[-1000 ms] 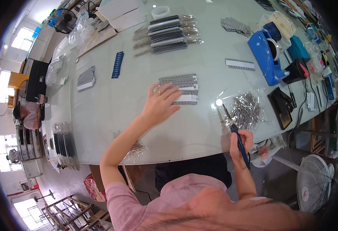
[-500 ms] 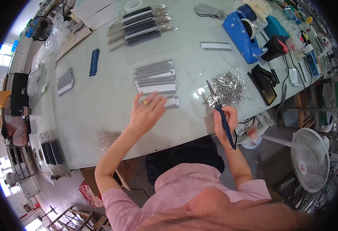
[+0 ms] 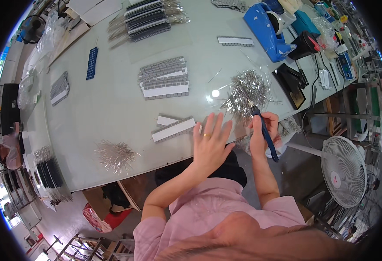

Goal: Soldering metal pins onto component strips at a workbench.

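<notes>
My left hand (image 3: 212, 141) is open near the table's front edge, fingers spread, its fingertips beside the end of a flat segmented strip (image 3: 173, 130) with a white band. That strip lies slantwise, partly over a second white-banded strip (image 3: 167, 120). In my right hand (image 3: 258, 141) is a soldering iron (image 3: 267, 135) with a dark blue handle, gripped like a pen. The iron's metal tip reaches over a heap of thin silver wire pieces (image 3: 248, 89), where its very end is hard to make out. A stack of grey segmented strips (image 3: 162, 71) lies farther back.
A blue tape dispenser (image 3: 267, 35), a black cup (image 3: 303, 45) and a black stand (image 3: 289, 85) occupy the right side. Bundled dark strips with wires (image 3: 149, 21) lie at the back. Another wire heap (image 3: 116, 155) sits front left; a white fan (image 3: 344, 172) stands right.
My left hand has moved right and nearer, away from the strips. One strip now lies slanted over another. The iron's tip has come over the wire heap. The whole view has shifted.
</notes>
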`<state>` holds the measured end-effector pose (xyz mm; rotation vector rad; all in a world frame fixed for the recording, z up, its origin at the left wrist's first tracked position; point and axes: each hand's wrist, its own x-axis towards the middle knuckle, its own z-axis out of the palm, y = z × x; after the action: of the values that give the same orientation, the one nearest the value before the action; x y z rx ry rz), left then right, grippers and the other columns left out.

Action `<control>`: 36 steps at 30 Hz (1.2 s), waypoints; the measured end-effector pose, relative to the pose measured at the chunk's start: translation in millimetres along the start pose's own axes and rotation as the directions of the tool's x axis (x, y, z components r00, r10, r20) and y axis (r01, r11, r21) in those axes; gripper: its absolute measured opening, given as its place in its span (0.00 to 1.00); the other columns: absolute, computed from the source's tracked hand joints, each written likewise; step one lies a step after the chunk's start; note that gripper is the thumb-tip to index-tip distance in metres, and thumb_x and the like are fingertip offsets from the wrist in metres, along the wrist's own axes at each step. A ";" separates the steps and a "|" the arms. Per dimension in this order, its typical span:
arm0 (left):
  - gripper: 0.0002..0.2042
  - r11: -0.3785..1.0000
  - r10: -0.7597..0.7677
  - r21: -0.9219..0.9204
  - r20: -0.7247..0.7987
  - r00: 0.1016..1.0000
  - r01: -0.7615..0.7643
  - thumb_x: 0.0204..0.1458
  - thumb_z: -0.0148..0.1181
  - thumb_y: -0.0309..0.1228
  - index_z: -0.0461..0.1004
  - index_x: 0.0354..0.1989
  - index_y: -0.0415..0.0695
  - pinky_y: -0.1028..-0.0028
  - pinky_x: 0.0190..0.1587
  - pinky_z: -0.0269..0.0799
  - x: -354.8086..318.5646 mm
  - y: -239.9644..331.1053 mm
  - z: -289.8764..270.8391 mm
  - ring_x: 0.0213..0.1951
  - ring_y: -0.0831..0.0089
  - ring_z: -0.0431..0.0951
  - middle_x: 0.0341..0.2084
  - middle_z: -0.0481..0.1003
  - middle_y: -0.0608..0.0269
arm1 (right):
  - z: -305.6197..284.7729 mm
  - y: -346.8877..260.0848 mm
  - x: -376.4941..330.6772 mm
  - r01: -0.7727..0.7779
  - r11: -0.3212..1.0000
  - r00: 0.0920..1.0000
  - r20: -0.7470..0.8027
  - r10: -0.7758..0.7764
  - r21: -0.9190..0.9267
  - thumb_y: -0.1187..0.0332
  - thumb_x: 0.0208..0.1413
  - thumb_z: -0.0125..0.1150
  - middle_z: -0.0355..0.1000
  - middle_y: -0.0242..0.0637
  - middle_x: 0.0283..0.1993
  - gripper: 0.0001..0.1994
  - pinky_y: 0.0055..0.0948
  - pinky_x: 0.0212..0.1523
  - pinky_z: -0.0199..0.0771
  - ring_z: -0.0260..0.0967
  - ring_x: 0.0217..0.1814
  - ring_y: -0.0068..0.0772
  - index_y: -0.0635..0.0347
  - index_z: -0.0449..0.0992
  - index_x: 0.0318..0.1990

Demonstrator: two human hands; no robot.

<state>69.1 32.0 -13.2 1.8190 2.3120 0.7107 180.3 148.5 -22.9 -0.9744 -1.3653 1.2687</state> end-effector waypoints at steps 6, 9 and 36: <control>0.28 0.985 0.097 0.135 0.057 0.994 -0.104 0.48 0.63 0.46 0.67 0.59 0.54 0.46 0.62 0.46 -0.4 -21.9 1.0 0.68 0.56 0.51 0.66 0.56 0.55 | -21.6 4.2 -9.6 0.050 0.998 0.998 -0.038 -0.052 -0.046 0.74 0.57 0.60 0.68 0.31 0.29 0.10 0.17 0.28 0.65 0.65 0.26 0.17 0.60 0.64 0.41; 0.27 0.937 0.283 0.177 0.117 0.952 -0.300 0.47 0.63 0.45 0.67 0.58 0.57 0.49 0.63 0.50 4.6 -60.0 -18.0 0.69 0.60 0.51 0.67 0.55 0.60 | -26.7 11.7 -11.7 0.070 0.995 0.996 -0.048 -0.073 -0.068 0.74 0.56 0.60 0.68 0.30 0.29 0.10 0.17 0.28 0.65 0.65 0.26 0.17 0.60 0.64 0.41; 0.21 0.929 -0.345 0.095 -0.124 0.930 0.357 0.42 0.68 0.39 0.70 0.42 0.44 0.57 0.54 0.55 -7.4 -116.2 -65.8 0.49 0.57 0.65 0.42 0.68 0.61 | -14.7 5.7 -25.4 -0.004 0.999 0.995 0.097 0.007 -0.033 0.74 0.57 0.59 0.68 0.30 0.28 0.10 0.18 0.30 0.65 0.65 0.27 0.17 0.60 0.64 0.42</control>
<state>-56.3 -13.8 -6.1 1.3708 2.6992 0.6411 199.0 127.3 -32.6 -0.9493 -1.4634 1.3163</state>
